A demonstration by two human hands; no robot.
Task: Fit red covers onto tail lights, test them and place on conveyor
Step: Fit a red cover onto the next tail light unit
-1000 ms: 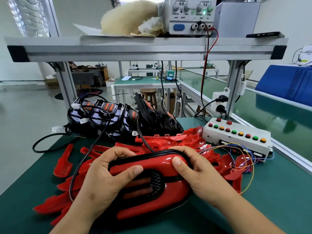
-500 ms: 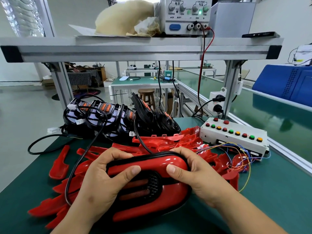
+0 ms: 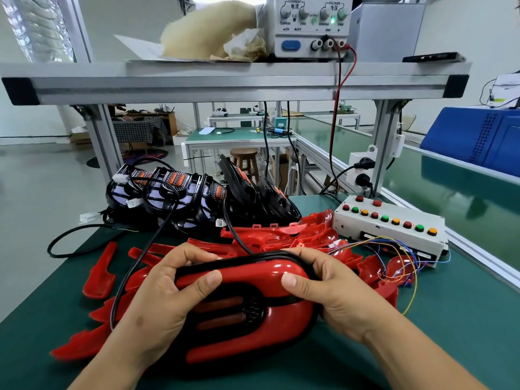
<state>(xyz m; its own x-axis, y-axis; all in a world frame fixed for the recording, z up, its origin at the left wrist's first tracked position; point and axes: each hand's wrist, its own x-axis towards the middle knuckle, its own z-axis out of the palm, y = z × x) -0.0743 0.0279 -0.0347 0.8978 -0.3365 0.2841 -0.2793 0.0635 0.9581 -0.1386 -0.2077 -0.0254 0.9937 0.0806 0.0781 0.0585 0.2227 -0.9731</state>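
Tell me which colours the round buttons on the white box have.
The buttons on the white box are red, green and orange; head view.

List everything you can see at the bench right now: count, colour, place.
covered tail light: one, red cover on a black housing, front of the table, held
loose red covers: a pile, number unclear, red, on the table behind and beside the held light
bare tail lights: several, black with orange inserts, back left of the table
button box: one, white with red, green and amber buttons, right of the pile
power supply: one, pale grey, green lamp lit, on the upper shelf
conveyor: one, green belt, along the right
left hand: grips the light's left end
right hand: grips its right end
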